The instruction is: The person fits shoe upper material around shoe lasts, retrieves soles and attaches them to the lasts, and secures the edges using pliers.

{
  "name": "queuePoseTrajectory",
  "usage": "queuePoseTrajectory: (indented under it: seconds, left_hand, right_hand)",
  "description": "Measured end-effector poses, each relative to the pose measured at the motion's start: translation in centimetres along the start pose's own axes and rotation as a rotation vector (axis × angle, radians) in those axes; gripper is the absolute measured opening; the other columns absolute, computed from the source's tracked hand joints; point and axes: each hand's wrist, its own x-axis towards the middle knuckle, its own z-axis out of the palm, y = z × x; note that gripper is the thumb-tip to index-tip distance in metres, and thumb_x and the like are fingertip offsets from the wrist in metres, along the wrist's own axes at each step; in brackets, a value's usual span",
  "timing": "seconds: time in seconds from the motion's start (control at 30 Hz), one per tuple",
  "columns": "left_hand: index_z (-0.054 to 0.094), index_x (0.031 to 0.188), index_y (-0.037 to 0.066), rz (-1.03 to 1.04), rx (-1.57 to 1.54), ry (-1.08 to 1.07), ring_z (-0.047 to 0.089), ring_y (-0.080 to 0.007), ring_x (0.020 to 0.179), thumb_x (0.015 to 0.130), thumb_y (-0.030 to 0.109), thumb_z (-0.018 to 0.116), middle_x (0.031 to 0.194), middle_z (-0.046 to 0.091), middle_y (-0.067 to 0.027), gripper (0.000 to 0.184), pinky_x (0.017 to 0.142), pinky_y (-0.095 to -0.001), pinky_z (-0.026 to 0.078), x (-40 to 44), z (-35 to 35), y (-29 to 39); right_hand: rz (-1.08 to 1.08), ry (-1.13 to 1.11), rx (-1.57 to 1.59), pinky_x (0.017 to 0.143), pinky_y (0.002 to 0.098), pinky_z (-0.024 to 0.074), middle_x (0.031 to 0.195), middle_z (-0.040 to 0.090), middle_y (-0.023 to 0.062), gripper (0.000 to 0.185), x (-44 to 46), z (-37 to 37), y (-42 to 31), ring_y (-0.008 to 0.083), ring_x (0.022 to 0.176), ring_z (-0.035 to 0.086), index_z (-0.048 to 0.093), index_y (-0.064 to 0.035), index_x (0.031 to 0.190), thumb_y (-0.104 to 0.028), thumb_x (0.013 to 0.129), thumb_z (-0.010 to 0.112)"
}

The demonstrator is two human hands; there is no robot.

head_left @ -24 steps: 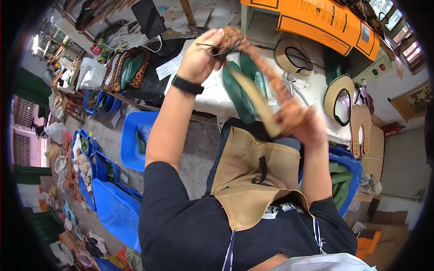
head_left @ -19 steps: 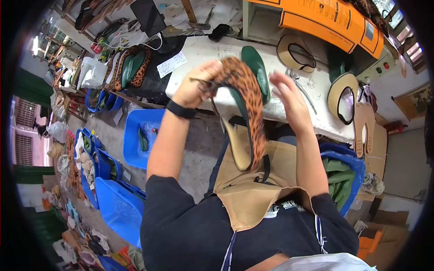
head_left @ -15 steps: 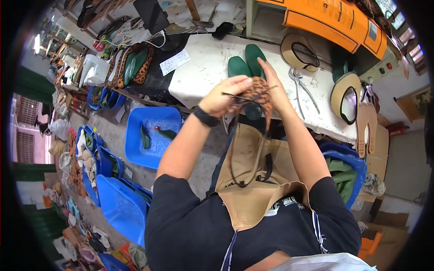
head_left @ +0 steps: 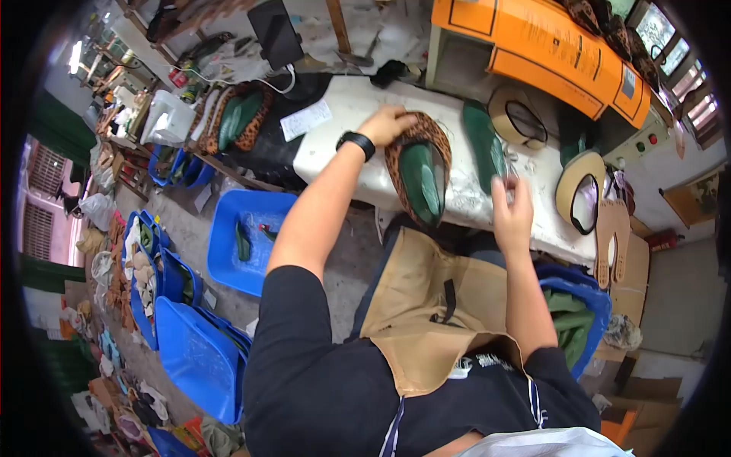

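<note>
My left hand (head_left: 390,126) rests on one end of a leopard-print shoe upper (head_left: 394,166), its fingers bent over the edge. The upper surrounds a green shoe last (head_left: 420,183) on the white worktable (head_left: 335,156). A second green last (head_left: 481,137) lies bare to the right. My right hand (head_left: 513,217) is closed around the handles of metal pliers (head_left: 512,161), whose head shows just above the fingers, close to the bare last. The handles are mostly hidden by the hand.
Beige pieces with black-edged openings (head_left: 518,118) lie at the table's right, near tan soles (head_left: 611,242). An orange-covered machine (head_left: 563,68) stands behind. Blue tubs (head_left: 247,274) sit on the floor at left. A paper note (head_left: 306,119) and another leopard-print upper (head_left: 247,137) are at left.
The leopard-print upper, earlier held up between both hands, is now around a green last on the table. My right hand has left it and moved right to the pliers.
</note>
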Motion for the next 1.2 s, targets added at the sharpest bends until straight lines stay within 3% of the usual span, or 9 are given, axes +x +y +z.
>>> queuePoseTrajectory:
  seconds: [0.07,0.1,0.17,0.37,0.5,0.67,0.77,1.07,1.2]
  left_hand:
    - [0.066,0.115,-0.009,0.029,-0.097,-0.051,0.068,-0.0253,0.086,0.097,0.030,0.071,0.102,0.073,-0.0164,0.043,0.082,-0.0347,0.057,0.3,0.7,-1.3]
    - [0.066,0.115,-0.009,0.041,-0.077,-0.042,0.068,-0.0253,0.086,0.097,0.030,0.071,0.102,0.073,-0.0164,0.043,0.082,-0.0347,0.057,-0.3,1.0,-0.9]
    - [0.061,0.121,-0.009,-0.016,-0.156,-0.015,0.070,-0.0275,0.089,0.095,0.030,0.074,0.109,0.072,-0.0197,0.048,0.086,-0.0356,0.058,-1.3,1.9,0.2]
    - [0.061,0.122,-0.007,-0.069,-0.123,0.032,0.071,-0.0267,0.094,0.094,0.028,0.077,0.112,0.072,-0.0194,0.048,0.087,-0.0337,0.058,-2.9,2.6,0.1]
    - [0.065,0.122,-0.005,-0.127,-0.870,-0.098,0.071,-0.0227,0.093,0.095,0.026,0.077,0.111,0.074,-0.0173,0.042,0.085,-0.0303,0.058,-3.9,2.2,-2.5]
    - [0.068,0.124,-0.003,-0.165,-0.963,-0.109,0.071,-0.0187,0.090,0.099,0.024,0.073,0.112,0.074,-0.0147,0.037,0.083,-0.0271,0.058,-5.9,1.8,1.5]
    - [0.067,0.130,-0.003,-0.217,-0.894,-0.193,0.070,-0.0181,0.093,0.101,0.024,0.069,0.115,0.074,-0.0143,0.039,0.085,-0.0271,0.057,-5.2,2.7,-0.4]
    - [0.071,0.123,-0.006,-0.058,-0.579,0.335,0.067,-0.0180,0.090,0.103,0.023,0.063,0.108,0.075,-0.0099,0.036,0.082,-0.0306,0.055,-4.8,4.3,1.1]
    - [0.071,0.124,-0.005,-0.133,-0.631,0.330,0.067,-0.0170,0.090,0.103,0.020,0.063,0.108,0.075,-0.0110,0.034,0.080,-0.0285,0.055,-3.9,5.0,0.9]
  right_hand:
    - [0.680,-0.499,0.378,0.066,0.0326,0.0543,0.111,0.070,0.0196,0.048,-2.3,-0.6,-0.4,0.0251,0.084,0.070,0.064,0.0022,0.113,-0.044,0.108,0.052]
    - [0.791,-0.595,0.558,0.060,0.0311,0.0549,0.111,0.070,0.0215,0.056,-3.7,0.4,-0.3,0.0247,0.077,0.071,0.063,0.0026,0.119,-0.051,0.108,0.049]
    - [0.839,-0.631,0.983,0.062,0.0320,0.0572,0.111,0.070,0.0205,0.055,-5.8,2.2,-1.2,0.0260,0.080,0.072,0.060,0.0024,0.128,-0.048,0.107,0.055]
    - [0.778,-0.485,1.261,0.067,0.0330,0.0585,0.115,0.069,0.0198,0.056,-6.7,6.0,-0.2,0.0268,0.081,0.071,0.057,0.0013,0.135,-0.046,0.105,0.060]
    - [0.803,-0.422,1.426,0.069,0.0321,0.0558,0.116,0.067,0.0178,0.051,-8.0,6.2,0.6,0.0250,0.083,0.067,0.059,-0.0004,0.134,-0.042,0.104,0.063]
    - [0.859,-0.422,1.496,0.071,0.0309,0.0517,0.114,0.067,0.0153,0.048,-8.2,6.2,0.2,0.0221,0.084,0.062,0.061,-0.0017,0.131,-0.042,0.104,0.063]
    - [0.845,-0.390,1.503,0.071,0.0302,0.0487,0.112,0.068,0.0137,0.048,-8.7,6.6,0.5,0.0203,0.084,0.060,0.062,-0.0015,0.129,-0.043,0.104,0.064]
    - [0.789,-0.398,1.496,0.079,0.0311,0.0508,0.116,0.068,0.0129,0.051,-7.6,6.2,0.2,0.0206,0.089,0.064,0.061,-0.0018,0.129,-0.045,0.103,0.066]
    - [0.745,-0.393,1.527,0.086,0.0329,0.0514,0.123,0.068,0.0123,0.050,-7.7,4.6,-1.4,0.0209,0.097,0.065,0.059,-0.0024,0.134,-0.042,0.104,0.066]
